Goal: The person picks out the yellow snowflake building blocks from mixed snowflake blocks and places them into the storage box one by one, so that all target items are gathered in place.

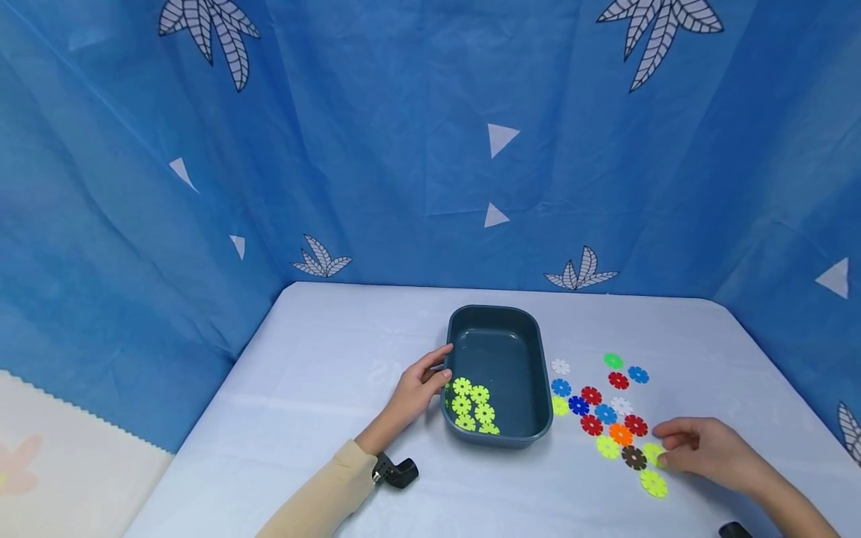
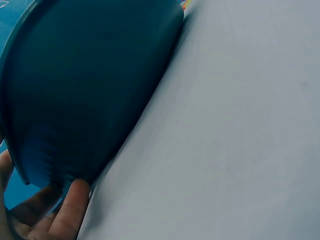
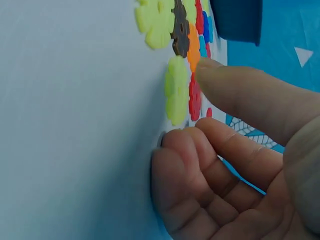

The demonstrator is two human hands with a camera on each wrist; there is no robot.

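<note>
Nearest, a beige fabric sleeve point(image 1: 323, 486) enters at the bottom of the head view, left of centre. At frame centre, the left hand point(image 1: 413, 390) grips the left rim of a dark teal, rounded-rectangular plastic container point(image 1: 511, 373), seemingly to steady it. Yellow-green notched plastic discs point(image 1: 461, 405) lie in its lower left, perhaps grouped by colour, apart from mixed-colour notched discs point(image 1: 592, 425) on the white tabletop point(image 1: 377, 321). Lower right, the right hand point(image 1: 709, 448) leaves a narrow gap between thumb and fingers, apparently holding nothing, beside a loose yellow-green disc point(image 1: 651, 451); it sits low, probably because the pieces are flat.
</note>
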